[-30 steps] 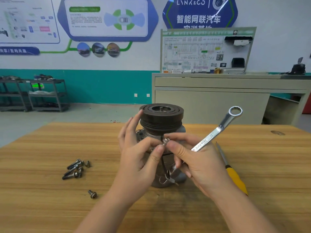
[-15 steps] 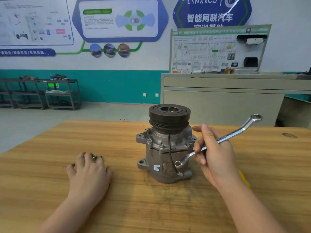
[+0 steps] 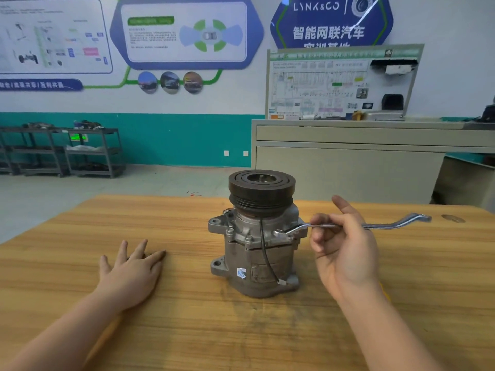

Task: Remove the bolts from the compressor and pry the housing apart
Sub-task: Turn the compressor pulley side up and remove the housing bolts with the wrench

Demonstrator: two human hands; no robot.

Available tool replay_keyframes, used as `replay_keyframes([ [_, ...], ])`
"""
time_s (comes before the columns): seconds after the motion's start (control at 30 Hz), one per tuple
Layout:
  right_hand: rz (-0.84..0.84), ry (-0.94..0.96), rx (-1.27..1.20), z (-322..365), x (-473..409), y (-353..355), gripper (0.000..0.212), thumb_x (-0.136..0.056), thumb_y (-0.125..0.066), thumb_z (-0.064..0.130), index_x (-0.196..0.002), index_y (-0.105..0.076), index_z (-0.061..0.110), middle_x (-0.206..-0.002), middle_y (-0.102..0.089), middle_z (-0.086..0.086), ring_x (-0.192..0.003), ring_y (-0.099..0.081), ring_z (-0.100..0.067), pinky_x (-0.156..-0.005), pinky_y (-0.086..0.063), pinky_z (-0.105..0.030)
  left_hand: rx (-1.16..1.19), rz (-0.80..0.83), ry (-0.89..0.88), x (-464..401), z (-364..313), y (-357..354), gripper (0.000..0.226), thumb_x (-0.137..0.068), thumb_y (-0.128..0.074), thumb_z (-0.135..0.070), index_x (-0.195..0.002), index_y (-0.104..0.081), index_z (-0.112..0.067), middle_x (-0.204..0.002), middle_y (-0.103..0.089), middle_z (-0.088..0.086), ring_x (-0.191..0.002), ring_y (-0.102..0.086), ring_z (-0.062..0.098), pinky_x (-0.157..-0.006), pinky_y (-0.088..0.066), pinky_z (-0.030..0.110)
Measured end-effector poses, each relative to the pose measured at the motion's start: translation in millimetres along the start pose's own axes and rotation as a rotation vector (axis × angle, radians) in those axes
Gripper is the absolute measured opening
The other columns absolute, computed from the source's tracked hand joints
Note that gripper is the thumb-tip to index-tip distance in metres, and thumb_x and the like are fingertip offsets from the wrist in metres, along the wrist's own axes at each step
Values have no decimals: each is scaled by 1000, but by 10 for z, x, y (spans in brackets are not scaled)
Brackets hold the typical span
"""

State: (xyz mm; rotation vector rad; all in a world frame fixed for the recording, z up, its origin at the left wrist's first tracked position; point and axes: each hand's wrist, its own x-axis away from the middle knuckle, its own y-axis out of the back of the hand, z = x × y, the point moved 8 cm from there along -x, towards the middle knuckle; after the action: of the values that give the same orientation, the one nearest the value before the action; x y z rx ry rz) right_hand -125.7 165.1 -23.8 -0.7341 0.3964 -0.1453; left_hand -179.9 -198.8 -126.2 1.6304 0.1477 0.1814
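The grey metal compressor (image 3: 257, 253) stands upright on the wooden table (image 3: 187, 330), its dark pulley (image 3: 262, 188) on top and a black wire down its front. Bolts (image 3: 229, 232) sit in its flange. My right hand (image 3: 342, 250) grips the shank of a silver ring wrench (image 3: 380, 225), index finger raised. The wrench lies level, and its left ring end rests at a bolt on the compressor's right side. My left hand (image 3: 131, 274) lies flat on the table left of the compressor, fingers spread. It covers the spot where the loose bolts lay.
A sliver of a yellow handle (image 3: 383, 293) shows behind my right wrist. Beyond the table stand a grey cabinet (image 3: 348, 167) with a diagram board and dark shelving racks (image 3: 67, 151) by the teal wall.
My left hand left the compressor, went down to the loose bolts and flattened on the table. My right hand swung the wrench level and brought its ring end up to the flange bolt.
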Motion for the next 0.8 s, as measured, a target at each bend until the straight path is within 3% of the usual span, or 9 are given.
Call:
replay_keyframes([
  [0.13,40,57,38,16,71,-86,27,-97,-39,-1,-115,-48,18,-62,-67,-12,-44,-57,-16,-40,-44,-21,103,7,12,-32,38,-16,47,-103,-18,-48,-150,-22,-44,-164,-5,-6,-150,-3,28,-117,-11,55],
  [0.2,70,90,80,27,132,-164,18,-98,-42,2,-109,-49,16,-66,-69,-12,-48,-62,-17,-43,-49,-21,106,-33,20,27,0,45,49,-101,-20,-54,-149,-23,-45,-164,-6,-5,-150,-2,27,-116,-6,57],
  [0.27,108,154,147,49,221,-247,3,-97,-48,12,-99,-50,12,-73,-71,-14,-54,-67,-21,-49,-53,-22,147,-201,-7,125,-104,233,51,-98,-22,-58,-147,-31,-44,-163,-12,-3,-150,2,24,-115,2,57],
  [0.3,125,210,202,68,275,-284,9,-93,-51,19,-96,-50,10,-77,-72,-14,-58,-69,-23,-51,-54,-23,259,-329,-57,201,-202,387,50,-98,-25,-56,-143,-39,-39,-160,-22,-3,-150,-5,22,-116,0,56],
  [0.37,177,341,336,106,403,-385,18,-90,-52,29,-91,-51,10,-83,-72,-12,-64,-72,-25,-55,-56,-24,704,-475,-226,350,-461,686,40,-101,-30,-46,-129,-54,-33,-141,-49,-8,-141,-32,17,-115,-25,43],
  [0.43,238,471,444,118,542,-507,20,-95,-51,31,-87,-51,12,-86,-72,-5,-67,-73,-19,-57,-57,-22,1140,-331,-364,374,-834,833,28,-104,-31,-36,-117,-56,-37,-120,-58,-20,-125,-49,8,-103,-39,27],
  [0.53,305,633,515,140,703,-618,20,-94,-53,39,-87,-53,21,-83,-69,-1,-65,-72,-13,-56,-57,-21,1284,-161,-449,317,-1331,911,29,-104,-34,-20,-115,-59,-30,-116,-64,-14,-112,-57,-2,-98,-45,22],
  [0.67,243,672,555,211,663,-558,11,-93,-49,51,-89,-51,41,-81,-70,3,-58,-70,-11,-51,-55,-21,1523,-59,-333,197,-1463,762,34,-98,-36,-5,-101,-69,-13,-106,-71,13,-107,-64,28,-99,-48,44],
  [0.8,94,611,500,204,535,-373,7,-91,-47,47,-85,-44,50,-81,-71,-2,-49,-67,-18,-44,-52,-24,1639,-27,-297,246,-1420,720,40,-95,-32,-1,-110,-68,-10,-108,-72,14,-111,-63,31,-99,-47,44],
])
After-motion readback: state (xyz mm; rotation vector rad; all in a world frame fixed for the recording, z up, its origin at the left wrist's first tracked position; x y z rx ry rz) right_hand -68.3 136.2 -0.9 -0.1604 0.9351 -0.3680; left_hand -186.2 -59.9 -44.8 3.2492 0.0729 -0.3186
